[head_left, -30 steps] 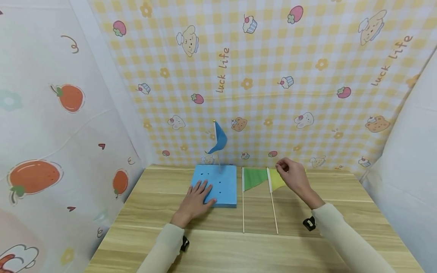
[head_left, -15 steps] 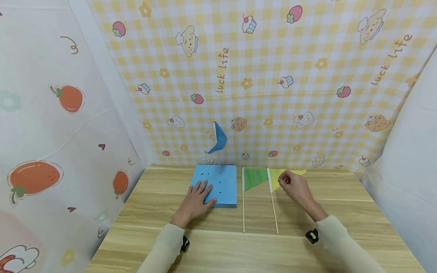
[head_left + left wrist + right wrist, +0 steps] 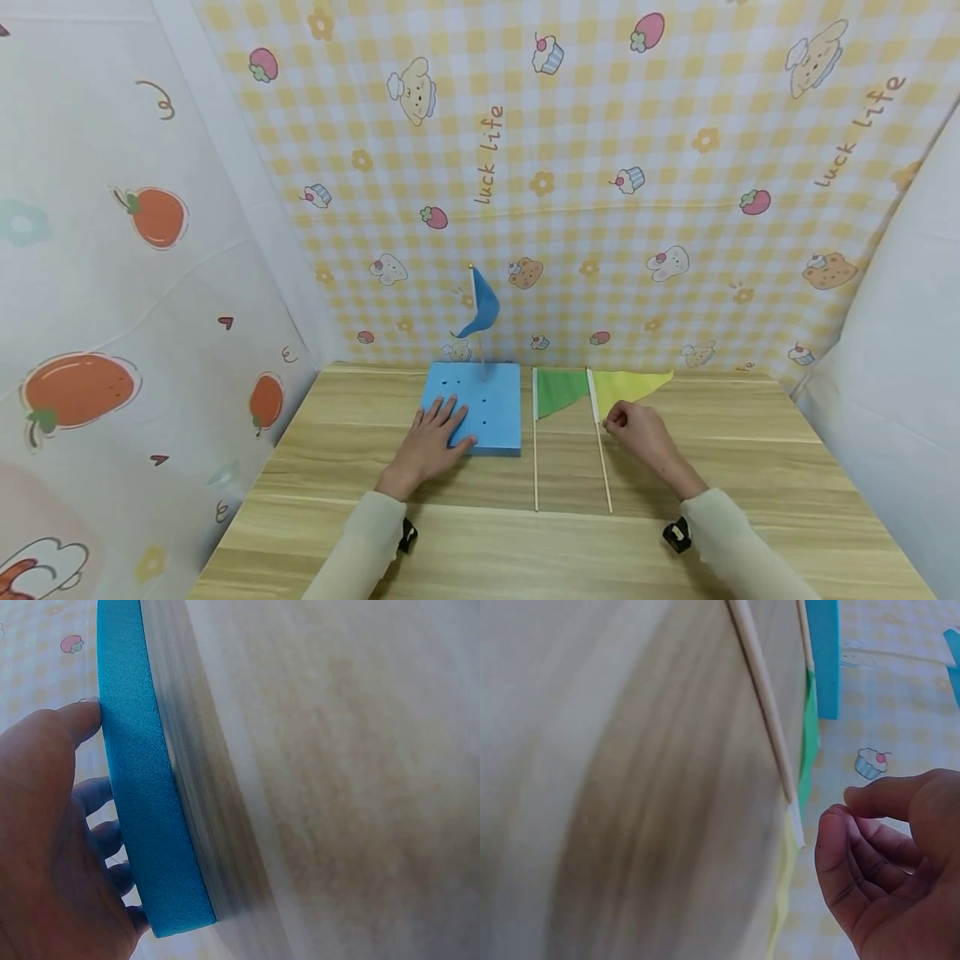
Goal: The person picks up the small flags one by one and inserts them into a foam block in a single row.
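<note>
Now right hand has been brought beside stick of yellow flag, within reach, narrow pinch apparently empty, left hand spread on block.

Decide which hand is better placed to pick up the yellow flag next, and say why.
Probably the right hand: it is right beside the yellow flag and holds nothing, while the left hand lies spread on the blue block.

The wood-grain table bears 3 things: 1 blue block lying flat and, just to its right, 1 green flag, then 1 yellow flag.
</note>
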Demonstrator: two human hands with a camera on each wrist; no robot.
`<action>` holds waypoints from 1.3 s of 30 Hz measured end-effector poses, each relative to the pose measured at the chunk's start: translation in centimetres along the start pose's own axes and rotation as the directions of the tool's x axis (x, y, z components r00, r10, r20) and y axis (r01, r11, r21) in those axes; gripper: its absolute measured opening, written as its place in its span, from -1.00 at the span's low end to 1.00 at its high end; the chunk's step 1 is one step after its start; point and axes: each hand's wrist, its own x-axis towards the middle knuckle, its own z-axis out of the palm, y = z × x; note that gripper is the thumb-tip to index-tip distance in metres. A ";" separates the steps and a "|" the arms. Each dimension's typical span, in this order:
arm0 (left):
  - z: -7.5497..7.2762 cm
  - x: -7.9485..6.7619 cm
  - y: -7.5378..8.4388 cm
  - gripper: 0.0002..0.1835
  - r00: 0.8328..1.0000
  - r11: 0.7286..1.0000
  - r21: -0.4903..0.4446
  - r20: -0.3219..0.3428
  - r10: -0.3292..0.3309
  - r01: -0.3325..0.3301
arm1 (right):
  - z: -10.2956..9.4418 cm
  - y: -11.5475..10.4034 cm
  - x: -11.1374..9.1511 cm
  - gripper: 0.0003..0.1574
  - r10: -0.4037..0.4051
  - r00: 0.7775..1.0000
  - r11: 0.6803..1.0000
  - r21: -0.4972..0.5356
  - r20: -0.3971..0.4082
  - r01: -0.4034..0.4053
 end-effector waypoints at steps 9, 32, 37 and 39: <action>-0.2 -0.2 0.2 -0.25 1.000 1.000 -0.008 -0.005 -0.001 0.001 | 1.4 -0.2 -0.7 -0.84 0.084 0.993 0.996 0.021 0.088 -0.086; -0.1 0.0 0.1 -0.24 1.000 1.000 -0.001 0.002 0.003 -0.003 | 1.7 -1.3 -0.7 -0.62 0.255 0.953 0.959 0.085 0.163 -0.271; 0.0 -0.1 0.1 -0.25 1.000 1.000 -0.011 -0.006 -0.001 0.001 | 1.8 -1.3 -0.7 -0.62 0.271 0.948 0.949 0.115 0.168 -0.292; 0.0 -0.1 0.1 -0.24 1.000 1.000 -0.014 -0.007 -0.004 0.004 | 1.8 -1.3 -0.7 -0.62 0.276 0.946 0.946 0.127 0.173 -0.299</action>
